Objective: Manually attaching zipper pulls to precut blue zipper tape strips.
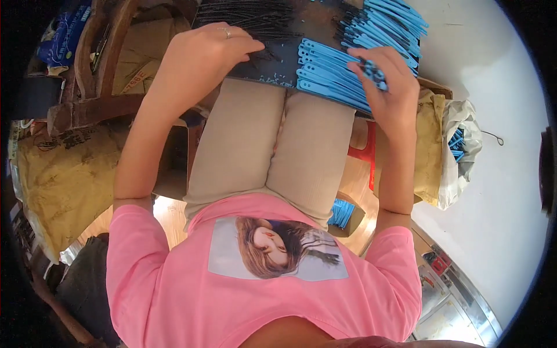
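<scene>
Flat blue plastic strips [325, 71] with a hole at one end lie in rows on the dark tabletop [277, 58]. My right hand [394, 81] is above their right part, its fingers curled round a small bundle of blue and black pieces [371, 73]; their exact kind is unclear. Over the table's left part, my left hand [209, 61] has thumb and fingers pressed together, and whatever they pinch is too small or hidden. Close to its fingertips are thin black strips [249, 20] in a loose pile. A ring is on one left finger.
More blue strips [389, 26] with dark ends are heaped at the far right. Small blue scraps [278, 80] dot the near table edge. A white sack [461, 168] holding blue pieces stands right, beside a brown paper sack [426, 151]. A wooden chair frame [87, 113] is on the left.
</scene>
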